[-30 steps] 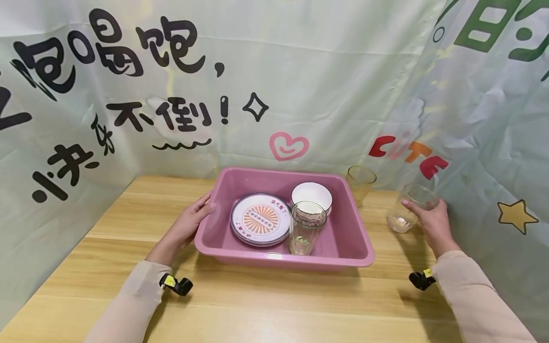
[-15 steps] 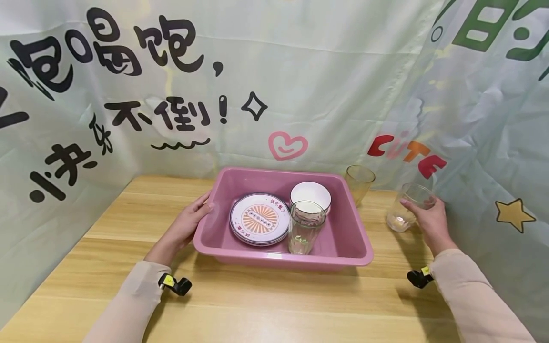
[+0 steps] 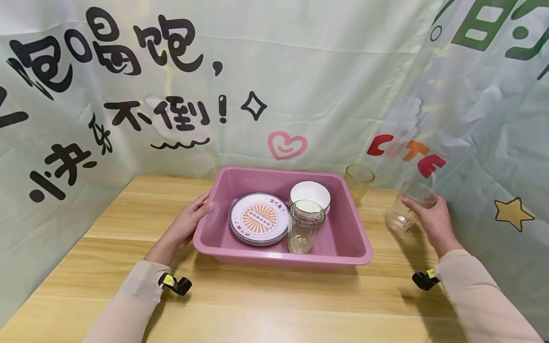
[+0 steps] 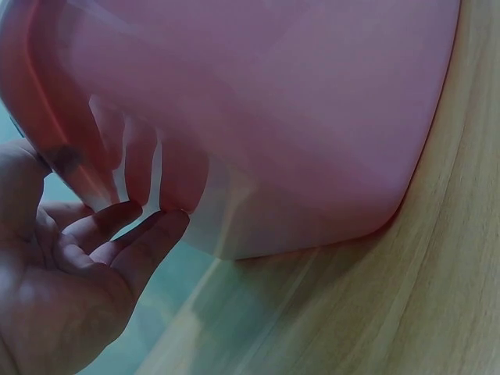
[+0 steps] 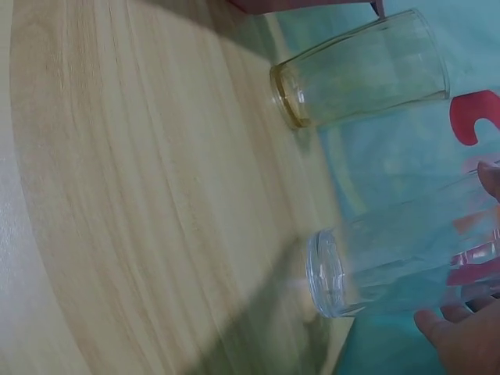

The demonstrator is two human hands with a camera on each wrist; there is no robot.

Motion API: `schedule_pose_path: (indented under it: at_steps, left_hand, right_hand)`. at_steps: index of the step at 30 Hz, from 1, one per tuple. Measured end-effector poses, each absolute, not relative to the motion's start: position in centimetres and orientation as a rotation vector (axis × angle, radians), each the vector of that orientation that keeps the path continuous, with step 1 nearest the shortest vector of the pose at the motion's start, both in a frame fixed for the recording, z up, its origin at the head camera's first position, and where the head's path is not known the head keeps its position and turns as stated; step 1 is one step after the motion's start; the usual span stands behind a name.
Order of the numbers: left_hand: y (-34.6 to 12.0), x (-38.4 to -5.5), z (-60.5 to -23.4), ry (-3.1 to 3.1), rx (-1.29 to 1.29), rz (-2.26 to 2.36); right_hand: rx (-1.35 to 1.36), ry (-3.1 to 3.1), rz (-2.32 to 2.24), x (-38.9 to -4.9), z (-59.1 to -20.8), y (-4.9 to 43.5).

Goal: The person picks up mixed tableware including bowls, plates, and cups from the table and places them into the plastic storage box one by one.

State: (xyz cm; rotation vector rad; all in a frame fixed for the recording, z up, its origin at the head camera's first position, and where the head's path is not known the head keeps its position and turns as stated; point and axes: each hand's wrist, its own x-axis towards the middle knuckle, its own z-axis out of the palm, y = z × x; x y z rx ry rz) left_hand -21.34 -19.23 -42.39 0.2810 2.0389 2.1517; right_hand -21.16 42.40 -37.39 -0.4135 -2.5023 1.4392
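A pink plastic basin (image 3: 356, 247) sits on the wooden table. My left hand (image 3: 190, 221) holds its left side, thumb over the rim; in the left wrist view the fingertips (image 4: 176, 223) meet the outer wall. Inside lie a stack of white patterned plates (image 3: 259, 219), white bowls (image 3: 310, 194) and a greenish drinking glass (image 3: 305, 228) at the front. To the basin's right, my right hand (image 3: 433, 219) grips a clear drinking glass (image 3: 403, 209) near its top, thumb on the near side. Its base shows close to the tabletop in the right wrist view (image 5: 328, 273).
An amber-tinted drinking glass (image 3: 359, 186) stands just behind the basin's right side, between it and the clear glass. Printed fabric (image 3: 326, 95) hangs along the table's back and both sides. Bare wood (image 3: 274, 300) stretches in front of the basin.
My right wrist has shifted slightly to the right, with the hand still on the clear glass. The left hand and the basin stay as they were.
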Motion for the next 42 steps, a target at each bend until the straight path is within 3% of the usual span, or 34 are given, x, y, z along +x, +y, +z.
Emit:
schedule_pose_path:
  at_steps: [42]
  left_hand:
    - [-19.4, -21.5, -41.7, 2.017, 0.305, 2.088]
  right_hand:
    - [-0.060, -2.662, 1.286, -19.2, -31.1, 37.2]
